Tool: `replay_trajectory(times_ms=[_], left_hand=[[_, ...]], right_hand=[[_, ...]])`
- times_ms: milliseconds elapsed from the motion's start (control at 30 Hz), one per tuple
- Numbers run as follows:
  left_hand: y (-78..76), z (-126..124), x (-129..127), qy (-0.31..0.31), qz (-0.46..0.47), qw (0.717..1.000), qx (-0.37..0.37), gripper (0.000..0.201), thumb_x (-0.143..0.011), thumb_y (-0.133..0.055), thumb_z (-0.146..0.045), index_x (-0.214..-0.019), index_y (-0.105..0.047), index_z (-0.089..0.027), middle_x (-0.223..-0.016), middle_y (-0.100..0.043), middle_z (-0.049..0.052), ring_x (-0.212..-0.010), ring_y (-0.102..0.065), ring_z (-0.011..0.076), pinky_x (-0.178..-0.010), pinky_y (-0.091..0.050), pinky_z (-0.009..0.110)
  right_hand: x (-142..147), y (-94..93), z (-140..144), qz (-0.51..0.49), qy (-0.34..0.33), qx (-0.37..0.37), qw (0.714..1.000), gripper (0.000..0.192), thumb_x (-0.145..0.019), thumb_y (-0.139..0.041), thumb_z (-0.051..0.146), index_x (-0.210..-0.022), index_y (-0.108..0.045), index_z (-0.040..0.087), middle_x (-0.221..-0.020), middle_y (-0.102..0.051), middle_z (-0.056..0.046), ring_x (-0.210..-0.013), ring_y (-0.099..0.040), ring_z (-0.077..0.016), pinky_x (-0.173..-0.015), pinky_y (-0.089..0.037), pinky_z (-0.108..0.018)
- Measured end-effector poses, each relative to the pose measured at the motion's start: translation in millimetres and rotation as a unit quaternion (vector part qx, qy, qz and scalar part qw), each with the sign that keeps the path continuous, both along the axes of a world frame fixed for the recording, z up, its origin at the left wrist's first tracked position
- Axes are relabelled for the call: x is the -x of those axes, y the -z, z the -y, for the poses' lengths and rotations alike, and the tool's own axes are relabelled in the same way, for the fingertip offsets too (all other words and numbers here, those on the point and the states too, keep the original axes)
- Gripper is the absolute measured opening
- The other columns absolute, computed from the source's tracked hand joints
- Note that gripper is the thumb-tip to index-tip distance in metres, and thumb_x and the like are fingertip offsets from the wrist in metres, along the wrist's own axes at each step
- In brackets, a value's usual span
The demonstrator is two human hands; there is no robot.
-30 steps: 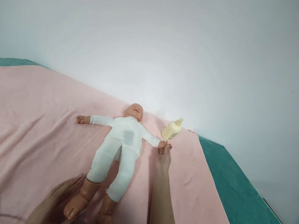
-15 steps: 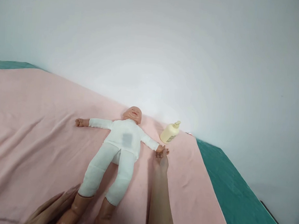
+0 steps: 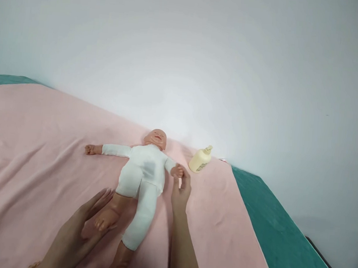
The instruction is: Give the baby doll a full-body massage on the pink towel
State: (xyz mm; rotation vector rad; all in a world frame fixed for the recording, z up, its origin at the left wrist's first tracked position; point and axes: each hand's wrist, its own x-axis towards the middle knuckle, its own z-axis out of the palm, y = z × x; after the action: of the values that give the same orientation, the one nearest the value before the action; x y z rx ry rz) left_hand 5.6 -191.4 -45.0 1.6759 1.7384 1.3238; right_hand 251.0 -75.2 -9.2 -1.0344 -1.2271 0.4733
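Left hand (image 3: 80,229): grip spread, fingers cupped under and touching one bare foot of doll (image 3: 143,170), knee bent up. Doll: flat on back at centre of pink towel (image 3: 26,146), head toward wall, one arm stretched left. Likely light; cloth-clad body soft and floppy, moulded limbs and head stiff and smooth. Best held at ankle and wrist, where hard parts give purchase. Right hand (image 3: 181,192): grip pinched together on doll's other hand, arm folded inward. Lotion bottle (image 3: 199,160): just right of doll, near wall, untouched. Count: one doll, one bottle, one towel, two hands.
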Motion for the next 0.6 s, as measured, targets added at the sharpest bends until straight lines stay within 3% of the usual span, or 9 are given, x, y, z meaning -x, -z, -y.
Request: replay_trajectory(times_ms=[133,267,433,600], left_hand=[[-9.0,-23,-5,0.047,0.023,0.998,0.033,0.065,-0.082,-0.057,-0.045,-0.142,-0.034,-0.034,-0.133,-0.061,0.004,-0.120,-0.058,0.0297,-0.091,-0.055,0.040],[-16.5,-35,-11,0.051,0.052,0.996,0.049,0.069,-0.081,-0.059,-0.046,-0.142,-0.030,-0.032,-0.135,-0.059,0.007,-0.120,-0.058,0.0297,-0.089,-0.055,0.039],[-19.4,-36,-12,0.055,0.053,0.996,0.043,0.068,-0.081,-0.060,-0.046,-0.141,-0.031,-0.032,-0.135,-0.059,0.006,-0.121,-0.057,0.0283,-0.091,-0.054,0.038],[-18.9,-23,-9,0.035,0.040,0.997,0.061,0.067,-0.079,-0.061,-0.049,-0.139,-0.034,-0.035,-0.133,-0.061,0.003,-0.122,-0.056,0.0299,-0.088,-0.055,0.039]], right_hand=[[11,3.6,4,0.247,-0.096,-0.062,0.962,0.036,-0.094,-0.050,0.022,-0.128,-0.060,0.027,-0.125,-0.064,-0.004,-0.122,-0.054,-0.0213,-0.106,-0.043,-0.041],[15,2.9,3,0.350,-0.106,-0.109,0.925,0.040,-0.096,-0.045,0.018,-0.135,-0.054,0.027,-0.129,-0.061,-0.004,-0.124,-0.053,-0.0190,-0.109,-0.041,-0.041],[13,4.1,2,0.321,-0.117,-0.092,0.935,0.041,-0.095,-0.046,0.017,-0.134,-0.054,0.029,-0.129,-0.061,-0.002,-0.125,-0.052,-0.0190,-0.109,-0.040,-0.042],[10,4.7,3,0.148,-0.082,-0.016,0.986,0.036,-0.093,-0.052,0.023,-0.128,-0.059,0.024,-0.128,-0.062,-0.005,-0.123,-0.053,-0.0214,-0.106,-0.042,-0.040]])
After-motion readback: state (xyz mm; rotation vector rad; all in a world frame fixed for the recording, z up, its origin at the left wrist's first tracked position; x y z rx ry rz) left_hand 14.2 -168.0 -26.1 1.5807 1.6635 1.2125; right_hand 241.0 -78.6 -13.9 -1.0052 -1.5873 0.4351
